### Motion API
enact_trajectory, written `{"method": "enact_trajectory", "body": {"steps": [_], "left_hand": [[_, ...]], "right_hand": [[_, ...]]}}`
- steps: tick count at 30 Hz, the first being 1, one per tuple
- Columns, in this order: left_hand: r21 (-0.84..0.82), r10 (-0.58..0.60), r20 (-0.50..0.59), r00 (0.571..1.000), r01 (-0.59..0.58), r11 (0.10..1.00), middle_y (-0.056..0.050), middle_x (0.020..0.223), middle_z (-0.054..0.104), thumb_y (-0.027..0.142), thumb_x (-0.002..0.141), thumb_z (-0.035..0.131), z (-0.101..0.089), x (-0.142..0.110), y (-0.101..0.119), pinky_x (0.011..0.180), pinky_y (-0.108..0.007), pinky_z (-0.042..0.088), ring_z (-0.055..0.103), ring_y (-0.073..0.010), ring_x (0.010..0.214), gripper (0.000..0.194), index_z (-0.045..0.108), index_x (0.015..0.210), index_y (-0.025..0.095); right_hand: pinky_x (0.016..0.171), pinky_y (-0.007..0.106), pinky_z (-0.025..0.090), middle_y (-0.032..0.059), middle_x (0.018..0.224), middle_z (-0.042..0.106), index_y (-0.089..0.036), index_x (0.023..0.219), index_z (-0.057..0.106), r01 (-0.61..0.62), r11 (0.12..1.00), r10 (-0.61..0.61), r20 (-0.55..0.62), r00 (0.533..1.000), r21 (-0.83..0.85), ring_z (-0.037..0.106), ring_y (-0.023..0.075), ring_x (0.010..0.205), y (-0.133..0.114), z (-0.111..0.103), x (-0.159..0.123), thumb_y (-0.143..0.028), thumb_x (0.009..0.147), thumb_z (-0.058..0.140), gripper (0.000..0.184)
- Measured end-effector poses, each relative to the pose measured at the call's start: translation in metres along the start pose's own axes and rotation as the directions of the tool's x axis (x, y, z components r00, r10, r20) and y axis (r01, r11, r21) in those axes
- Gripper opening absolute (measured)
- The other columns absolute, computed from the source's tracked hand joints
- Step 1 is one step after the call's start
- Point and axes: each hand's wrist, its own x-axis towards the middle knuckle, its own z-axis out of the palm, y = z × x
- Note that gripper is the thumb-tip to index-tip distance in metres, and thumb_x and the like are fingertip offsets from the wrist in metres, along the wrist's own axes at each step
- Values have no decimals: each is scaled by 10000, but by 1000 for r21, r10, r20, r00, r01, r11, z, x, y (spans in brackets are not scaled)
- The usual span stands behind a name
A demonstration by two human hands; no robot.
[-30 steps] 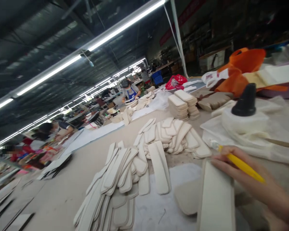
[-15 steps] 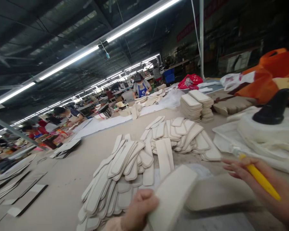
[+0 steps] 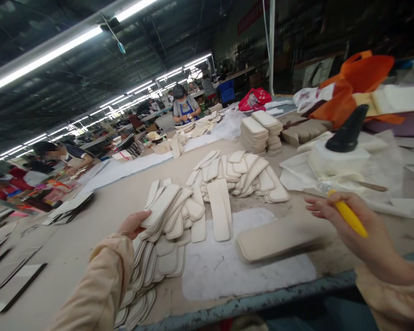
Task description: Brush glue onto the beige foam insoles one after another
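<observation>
My left hand (image 3: 134, 224) is at the left end of a fanned pile of cream strips (image 3: 189, 207), its fingers closed on the edge of a cream rounded strip (image 3: 162, 202) lying on top. My right hand (image 3: 362, 225), over the right side of the table, grips a brush by its yellow handle (image 3: 350, 216); the brush's tip is blurred. Left of that hand, a stack of cream strips (image 3: 272, 239) rests partly on a white sheet (image 3: 221, 276). Two overlapping strips (image 3: 219, 209) lie between it and the pile.
A white tub (image 3: 338, 158) with a black cone (image 3: 348, 131) stands at right on plastic. Behind the pile are neat stacks of strips (image 3: 255, 135). Dark-edged panels (image 3: 17, 287) lie at left. The table's blue edge (image 3: 227, 305) runs in front. Co-workers sit farther back.
My left hand has moved left and away from me, carrying a cream strip from the front to the pile's top. The right hand still holds the brush. The view has shifted.
</observation>
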Motion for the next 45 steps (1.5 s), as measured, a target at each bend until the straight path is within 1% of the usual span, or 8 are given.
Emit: {"method": "enact_trajectory", "body": {"steps": [4,9,11,13,18,24,36,45], "left_hand": [[418,39,-116,993,13,909,-72,643,646,390,593,719,-6,0,-10,715,-401,474,631,-349,875,290,630,724,147],[673,365,-115,924,-198,713,-212,1327,496,505,677,626,16,-34,-13,1053,-568,260,342,-449,1311,554,585,1090,139],[674,589,41,807,-457,579,-187,1366,475,507,758,568,49,-56,-26,1102,-500,266,386,-374,1311,580,533,1205,139],[441,673,215,707,-686,579,-131,1359,509,457,824,545,92,-81,-46,1093,-413,339,446,-280,1289,536,481,1280,181],[103,751,387,535,-835,541,-113,1504,341,375,762,682,200,-135,-78,1142,-482,276,309,-293,1387,800,274,1437,241],[-25,697,450,559,-772,635,-132,1479,359,285,678,750,247,-147,-83,1150,-519,242,304,-318,1382,929,237,1451,241],[-88,718,430,547,-766,637,-132,1415,422,308,735,705,254,-142,-91,1093,-513,333,418,-298,1299,897,183,1461,245],[-74,701,410,583,-745,663,-122,1352,481,301,744,683,256,-140,-92,1067,-511,369,471,-282,1251,884,165,1458,241]], "right_hand": [[724,350,579,90,958,696,-227,972,523,-39,999,39,-1,999,18,693,221,771,4,-3,0,-504,821,649,340],[654,343,557,79,826,682,-209,1028,538,-119,990,117,27,993,75,663,208,688,6,-8,-1,-593,854,553,422],[626,340,530,60,782,663,-210,1058,532,-90,992,87,44,995,87,632,192,651,5,-10,-3,-596,877,514,426],[581,328,488,30,720,628,-216,1068,534,-58,994,54,45,998,90,587,177,607,4,-11,-7,-590,900,476,414],[473,283,359,-21,574,522,-222,1029,533,-147,959,136,62,989,243,450,150,491,2,-11,-23,-579,939,388,396],[427,256,215,-64,494,387,-228,1007,530,-243,919,209,139,968,311,299,119,417,3,-5,-41,-568,947,375,378],[405,196,264,-87,458,421,-179,973,515,-447,861,286,498,819,241,331,76,376,-9,61,-65,-558,954,361,410],[382,201,300,-78,444,442,-193,861,556,-467,884,409,467,784,8,373,87,358,-9,75,-59,-507,921,409,352]]}}
